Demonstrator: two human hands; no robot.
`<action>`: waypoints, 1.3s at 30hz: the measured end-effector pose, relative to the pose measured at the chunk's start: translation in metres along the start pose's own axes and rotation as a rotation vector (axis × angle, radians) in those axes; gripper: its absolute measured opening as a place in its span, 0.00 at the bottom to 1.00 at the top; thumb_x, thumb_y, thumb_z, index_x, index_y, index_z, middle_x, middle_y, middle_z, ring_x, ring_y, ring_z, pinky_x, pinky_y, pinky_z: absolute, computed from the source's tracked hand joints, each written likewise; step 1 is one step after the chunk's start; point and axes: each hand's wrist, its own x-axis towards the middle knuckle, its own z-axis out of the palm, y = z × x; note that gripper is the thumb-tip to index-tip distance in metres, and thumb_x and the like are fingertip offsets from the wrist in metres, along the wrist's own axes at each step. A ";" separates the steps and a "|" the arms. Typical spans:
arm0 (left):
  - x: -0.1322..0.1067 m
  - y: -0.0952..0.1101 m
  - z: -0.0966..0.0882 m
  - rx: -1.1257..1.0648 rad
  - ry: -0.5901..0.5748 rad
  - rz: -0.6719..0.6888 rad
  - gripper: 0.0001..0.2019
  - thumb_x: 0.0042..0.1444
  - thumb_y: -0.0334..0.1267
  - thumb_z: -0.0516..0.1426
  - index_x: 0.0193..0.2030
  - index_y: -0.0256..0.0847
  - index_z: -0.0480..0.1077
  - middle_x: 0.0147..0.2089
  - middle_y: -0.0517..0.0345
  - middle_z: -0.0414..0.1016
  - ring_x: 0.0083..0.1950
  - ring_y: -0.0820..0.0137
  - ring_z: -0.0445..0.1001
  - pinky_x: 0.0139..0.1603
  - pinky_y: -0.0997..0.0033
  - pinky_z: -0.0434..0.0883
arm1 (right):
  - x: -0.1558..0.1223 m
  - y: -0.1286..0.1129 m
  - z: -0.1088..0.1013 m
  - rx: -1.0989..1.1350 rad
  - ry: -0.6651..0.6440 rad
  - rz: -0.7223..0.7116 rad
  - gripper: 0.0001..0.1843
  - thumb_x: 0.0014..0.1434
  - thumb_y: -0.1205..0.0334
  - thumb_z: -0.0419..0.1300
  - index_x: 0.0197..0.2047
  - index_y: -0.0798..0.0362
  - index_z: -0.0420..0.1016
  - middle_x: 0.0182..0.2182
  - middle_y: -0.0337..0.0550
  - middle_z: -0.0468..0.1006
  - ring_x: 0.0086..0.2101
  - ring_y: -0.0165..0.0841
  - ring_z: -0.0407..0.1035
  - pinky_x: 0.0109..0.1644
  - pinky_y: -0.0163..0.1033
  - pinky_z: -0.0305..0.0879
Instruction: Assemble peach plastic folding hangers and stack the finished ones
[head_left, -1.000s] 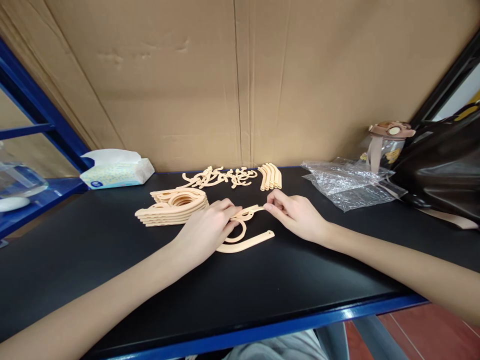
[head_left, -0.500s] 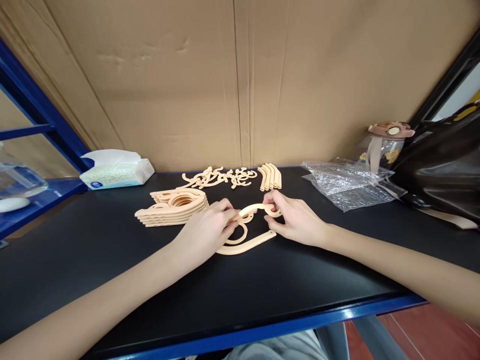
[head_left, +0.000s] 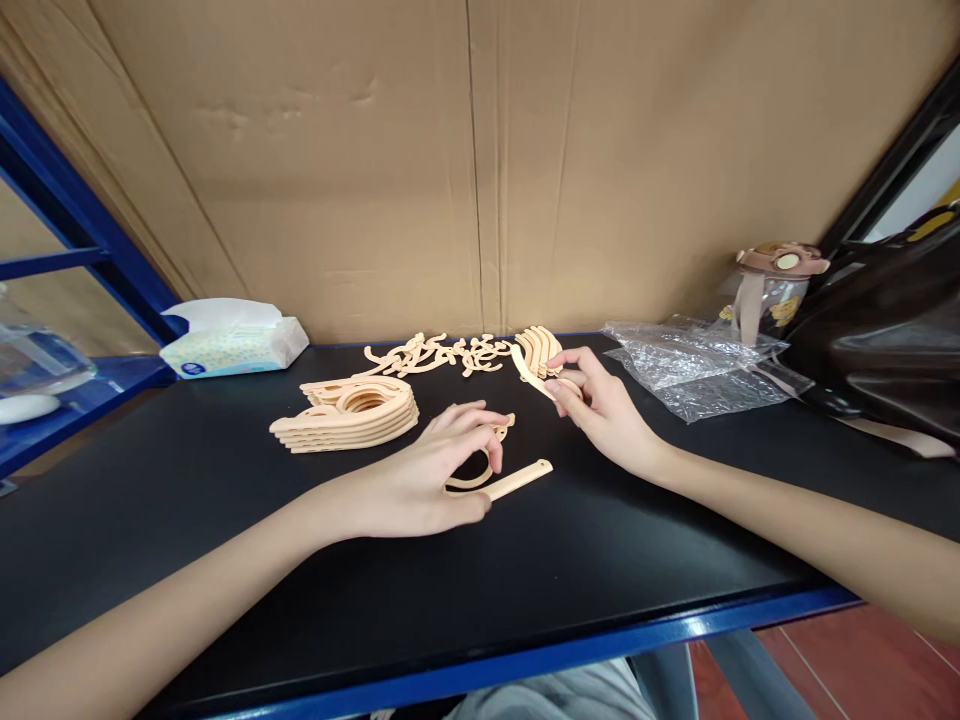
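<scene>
A beige plastic folding-hanger piece lies on the black tabletop, with a ring and a long arm showing. My left hand is over its left part, thumb and fingers apart around it; whether they touch it is hard to tell. Raised to the right, my right hand pinches a curved beige hanger arm, whose far end points up and left. Just behind that arm are several matching curved hanger arms in a row, partly covered by it.
Left of my hands is a stack of beige hanger pieces. Small loose hooks lie at the back. A tissue pack stands back left; a crinkled clear plastic bag, a bottle and a black bag are right.
My right hand has lifted the curved arm off the flat hanger piece and turned its free end up and back. My left hand has loosened its pinch and spread its fingers.
</scene>
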 end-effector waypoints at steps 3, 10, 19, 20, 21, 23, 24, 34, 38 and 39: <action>-0.003 0.003 -0.002 -0.032 -0.090 -0.019 0.08 0.54 0.38 0.58 0.39 0.44 0.62 0.70 0.57 0.46 0.71 0.57 0.37 0.64 0.46 0.54 | 0.001 0.002 0.001 0.055 0.041 0.027 0.09 0.62 0.58 0.52 0.45 0.48 0.57 0.21 0.28 0.60 0.22 0.26 0.54 0.27 0.32 0.51; -0.003 0.003 0.002 -0.086 -0.069 -0.035 0.03 0.60 0.38 0.53 0.38 0.44 0.61 0.70 0.58 0.47 0.69 0.62 0.47 0.60 0.56 0.62 | -0.001 -0.003 0.002 0.054 0.026 0.007 0.06 0.62 0.59 0.52 0.41 0.49 0.60 0.26 0.33 0.65 0.26 0.27 0.59 0.29 0.32 0.55; 0.001 0.000 0.006 0.005 0.053 -0.016 0.02 0.62 0.34 0.49 0.40 0.44 0.58 0.61 0.55 0.60 0.61 0.66 0.62 0.56 0.64 0.65 | -0.003 -0.005 0.000 0.026 0.083 -0.026 0.06 0.61 0.59 0.54 0.41 0.50 0.63 0.34 0.39 0.70 0.33 0.29 0.67 0.32 0.33 0.60; 0.001 0.000 0.006 0.029 0.057 -0.015 0.01 0.62 0.34 0.49 0.39 0.44 0.58 0.60 0.55 0.61 0.60 0.66 0.63 0.55 0.64 0.65 | -0.003 -0.005 0.000 0.033 0.087 -0.032 0.06 0.61 0.59 0.54 0.40 0.51 0.64 0.34 0.39 0.70 0.33 0.29 0.67 0.33 0.33 0.61; 0.002 0.001 0.006 0.053 0.061 -0.015 0.01 0.62 0.34 0.48 0.39 0.43 0.58 0.59 0.54 0.62 0.58 0.65 0.64 0.54 0.63 0.66 | -0.003 -0.005 0.000 0.041 0.089 -0.039 0.05 0.61 0.59 0.55 0.40 0.51 0.64 0.34 0.39 0.70 0.33 0.29 0.67 0.34 0.33 0.61; 0.002 0.002 0.006 0.101 0.063 -0.020 0.01 0.62 0.34 0.48 0.39 0.43 0.58 0.58 0.52 0.63 0.56 0.64 0.66 0.53 0.62 0.66 | -0.003 -0.005 0.000 0.048 0.090 -0.044 0.05 0.60 0.60 0.55 0.40 0.51 0.65 0.34 0.39 0.70 0.33 0.29 0.67 0.34 0.34 0.62; 0.003 0.003 0.006 0.123 0.066 -0.026 0.01 0.62 0.35 0.48 0.39 0.43 0.58 0.57 0.52 0.63 0.54 0.64 0.66 0.52 0.61 0.67 | -0.003 -0.006 0.000 0.048 0.092 -0.045 0.05 0.60 0.60 0.56 0.39 0.51 0.65 0.34 0.39 0.71 0.32 0.29 0.67 0.34 0.33 0.63; 0.003 0.001 0.009 0.199 0.124 -0.047 0.04 0.61 0.36 0.48 0.42 0.42 0.60 0.59 0.51 0.63 0.56 0.62 0.67 0.54 0.60 0.67 | -0.001 -0.007 0.001 0.053 0.129 -0.010 0.11 0.62 0.56 0.53 0.44 0.51 0.71 0.36 0.41 0.73 0.28 0.28 0.63 0.31 0.34 0.61; 0.004 0.002 0.008 0.230 0.100 -0.054 0.04 0.62 0.36 0.48 0.42 0.41 0.60 0.60 0.49 0.62 0.58 0.61 0.65 0.56 0.59 0.66 | -0.001 -0.007 0.000 0.077 0.110 0.005 0.12 0.62 0.54 0.54 0.43 0.51 0.73 0.33 0.40 0.72 0.25 0.26 0.60 0.29 0.33 0.58; 0.004 0.002 0.008 0.238 0.099 -0.054 0.05 0.62 0.36 0.48 0.42 0.41 0.61 0.60 0.49 0.62 0.58 0.61 0.65 0.56 0.59 0.66 | -0.001 -0.007 0.000 0.075 0.102 0.008 0.12 0.61 0.54 0.55 0.43 0.51 0.74 0.31 0.39 0.72 0.25 0.26 0.60 0.28 0.33 0.58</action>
